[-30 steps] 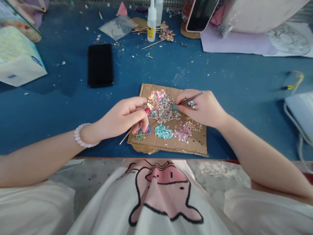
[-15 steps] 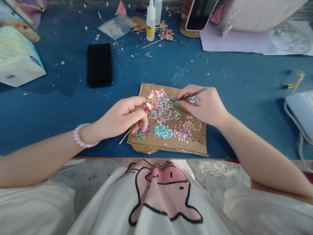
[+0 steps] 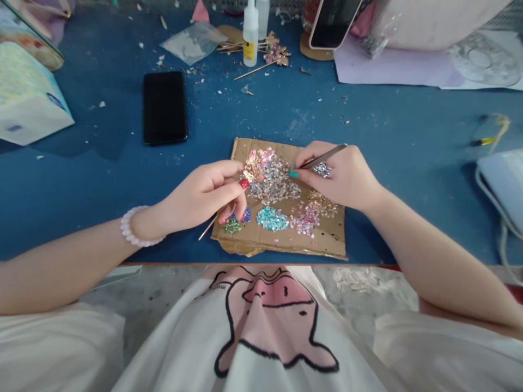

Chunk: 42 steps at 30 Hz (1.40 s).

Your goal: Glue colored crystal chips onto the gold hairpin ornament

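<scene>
My left hand (image 3: pixel 206 198) is closed on a gold and pink flower ornament (image 3: pixel 254 167), whose thin gold stick (image 3: pixel 208 226) sticks out below the fingers. Dark metal tweezers (image 3: pixel 324 157) are pinched in my right hand (image 3: pixel 343 177); their tips are hidden by the fingers, just right of the silvery gems (image 3: pixel 275 185). Both hands are over a cardboard sheet (image 3: pixel 261 239). Turquoise gems (image 3: pixel 272 219), pink gems (image 3: pixel 305 219), gold gems (image 3: pixel 322 203), green gems (image 3: pixel 232 226) and blue gems (image 3: pixel 247 214) lie in separate heaps on it.
A black phone (image 3: pixel 165 108) lies at the back left, beyond a tissue box (image 3: pixel 32 98). Behind the cardboard stand a glue bottle (image 3: pixel 250 41) and finished-looking flower sticks (image 3: pixel 275 51). Another phone (image 3: pixel 335 23) leans at the back. A pale blue object (image 3: pixel 502 185) is at right.
The tweezers have tilted slightly in my right hand. My left hand and the flower ornament have hardly moved.
</scene>
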Tool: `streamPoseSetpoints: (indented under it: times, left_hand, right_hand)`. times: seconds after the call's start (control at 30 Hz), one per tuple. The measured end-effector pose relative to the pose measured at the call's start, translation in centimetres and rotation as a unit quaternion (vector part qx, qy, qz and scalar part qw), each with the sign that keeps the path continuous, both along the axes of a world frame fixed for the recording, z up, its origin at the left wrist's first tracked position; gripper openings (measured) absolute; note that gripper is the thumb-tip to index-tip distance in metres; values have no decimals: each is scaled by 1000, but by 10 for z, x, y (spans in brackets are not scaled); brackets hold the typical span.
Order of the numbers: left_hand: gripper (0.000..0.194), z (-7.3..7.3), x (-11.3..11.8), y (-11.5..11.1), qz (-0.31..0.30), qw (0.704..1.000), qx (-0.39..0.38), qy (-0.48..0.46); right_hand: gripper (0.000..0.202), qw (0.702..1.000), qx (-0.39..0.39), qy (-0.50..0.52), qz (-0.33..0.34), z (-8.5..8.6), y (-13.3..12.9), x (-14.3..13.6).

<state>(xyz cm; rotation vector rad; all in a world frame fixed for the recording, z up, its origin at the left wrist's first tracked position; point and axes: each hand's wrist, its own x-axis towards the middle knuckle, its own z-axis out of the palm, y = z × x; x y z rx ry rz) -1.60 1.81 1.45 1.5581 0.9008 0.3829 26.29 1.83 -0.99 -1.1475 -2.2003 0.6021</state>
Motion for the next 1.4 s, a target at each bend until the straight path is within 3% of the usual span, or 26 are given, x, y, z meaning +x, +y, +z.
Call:
streamPoseSetpoints:
  times: [0.67,1.03,1.4]
  left_hand:
    - [13,-2,-2,-1,-24,999,21,-19]
    - [9,-3,-4,-5,-52,997,21,-44]
    - [11,1,-3,-5,-25,998,52,-40]
  right_hand:
    - [13,999,20,-18,-21,-7,0,3]
    - [13,999,-13,-25,-23,-6,-2,0]
    - [16,999,1,-36,3,-4,-3,1]
